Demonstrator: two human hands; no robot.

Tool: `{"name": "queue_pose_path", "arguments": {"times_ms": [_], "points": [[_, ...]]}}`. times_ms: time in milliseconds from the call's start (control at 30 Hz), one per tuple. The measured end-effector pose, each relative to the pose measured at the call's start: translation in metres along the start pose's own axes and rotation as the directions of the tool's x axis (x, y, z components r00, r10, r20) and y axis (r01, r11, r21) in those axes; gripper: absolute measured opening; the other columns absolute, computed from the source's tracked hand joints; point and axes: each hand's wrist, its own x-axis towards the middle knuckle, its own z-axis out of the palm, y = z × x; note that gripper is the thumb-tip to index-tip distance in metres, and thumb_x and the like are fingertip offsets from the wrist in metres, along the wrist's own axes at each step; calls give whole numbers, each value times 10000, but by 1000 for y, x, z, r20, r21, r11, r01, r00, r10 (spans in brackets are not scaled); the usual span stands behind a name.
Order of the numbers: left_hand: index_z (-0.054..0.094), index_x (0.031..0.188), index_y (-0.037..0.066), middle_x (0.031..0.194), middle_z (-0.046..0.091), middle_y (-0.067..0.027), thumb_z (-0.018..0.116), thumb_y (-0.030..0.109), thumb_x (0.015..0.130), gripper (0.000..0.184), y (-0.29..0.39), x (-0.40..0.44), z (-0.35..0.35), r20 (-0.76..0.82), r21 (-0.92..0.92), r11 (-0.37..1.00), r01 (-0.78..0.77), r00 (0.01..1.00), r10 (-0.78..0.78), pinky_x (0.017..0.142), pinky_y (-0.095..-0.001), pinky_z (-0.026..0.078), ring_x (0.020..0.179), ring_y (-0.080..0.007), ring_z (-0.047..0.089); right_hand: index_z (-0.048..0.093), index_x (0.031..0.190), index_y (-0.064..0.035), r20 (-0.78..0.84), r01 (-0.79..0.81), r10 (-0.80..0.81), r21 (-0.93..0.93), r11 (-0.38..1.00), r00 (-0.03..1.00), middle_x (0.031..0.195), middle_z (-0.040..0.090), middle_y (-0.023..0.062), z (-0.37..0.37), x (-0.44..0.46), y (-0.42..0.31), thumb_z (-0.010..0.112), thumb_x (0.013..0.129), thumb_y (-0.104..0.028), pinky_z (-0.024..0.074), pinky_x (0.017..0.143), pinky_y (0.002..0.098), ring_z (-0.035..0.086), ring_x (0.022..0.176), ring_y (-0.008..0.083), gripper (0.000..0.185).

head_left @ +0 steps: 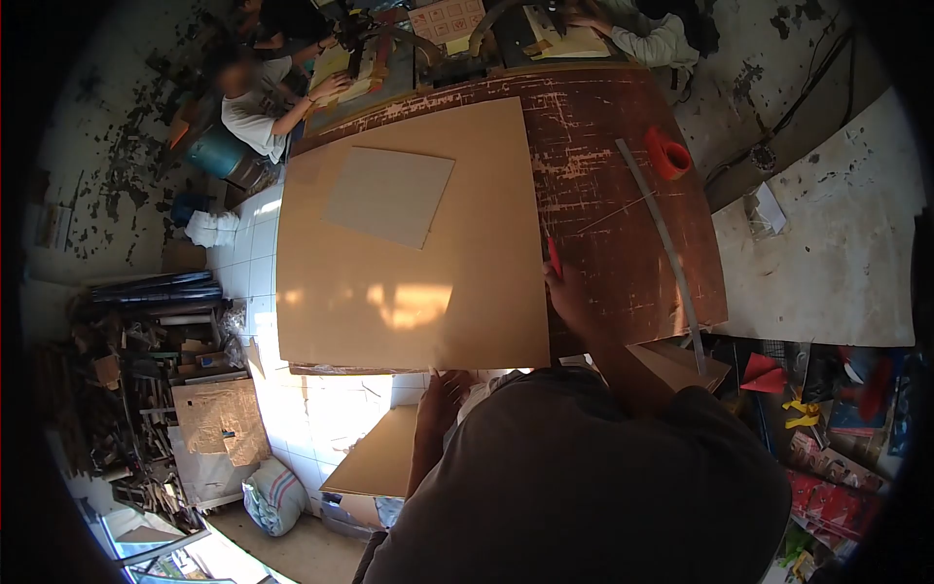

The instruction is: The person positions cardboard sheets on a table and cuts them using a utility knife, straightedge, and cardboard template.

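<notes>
A large brown cardboard sheet (pixel 486 204) lies on the worn reddish-brown table (pixel 623 117), with a smaller grey board (pixel 389 195) on top of it. My right hand (pixel 569 290) is closed around a red-handled tool (pixel 554 255) at the sheet's right edge; the tool's thin tip points away from me. At the sheet's near edge is my left hand (pixel 446 391), its fingertips touching the border from below. Most of its fingers are in shadow, so their grip is hard to make out.
A long metal ruler (pixel 666 243) and a red tape roll (pixel 667 154) lie on the table's right part. Co-workers sit across the far side, one with a hand (pixel 331 88) on a machine. A cardboard piece (pixel 379 453) stands below the near edge; scrap (pixel 126 389) is piled at left.
</notes>
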Motion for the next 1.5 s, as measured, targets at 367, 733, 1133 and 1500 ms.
{"name": "queue_pose_path", "arguments": {"times_ms": [367,733,1133,1500], "points": [[487,1418,113,1419,552,-70,612,278,1000,466,-3,11,65,124,-248,958,-141,977,175,1141,-464,397,1337,-245,501,612,959,-45,259,-38,-58,351,936,964,716,558,-23,1,-9,-29,550,1041,-320,471,586,262,561,639,86,293],[551,1330,99,1344,591,-38,605,245,1008,358,7,-11,58,101,-275,929,-246,954,283,1114,-400,403,1293,-192,522,591,1056,16,-234,42,-117,-302,952,965,778,591,157,-25,124,-3,573,1011,-325,478,638,450,613,684,328,344],[534,1389,116,1377,609,-65,622,208,984,424,2,-7,53,191,-388,899,-203,937,294,1132,-440,409,1313,-235,542,571,1085,34,-170,255,-299,-240,937,939,919,631,245,40,192,1,715,839,-209,489,773,469,640,888,430,375],[526,1373,118,1351,619,-94,597,243,1006,394,5,-13,68,208,-389,896,-212,928,309,1078,-436,459,1258,-232,579,493,1322,2,-81,222,-274,-393,892,958,1181,614,293,48,179,-16,721,883,-288,487,904,493,587,1123,478,573]]}}
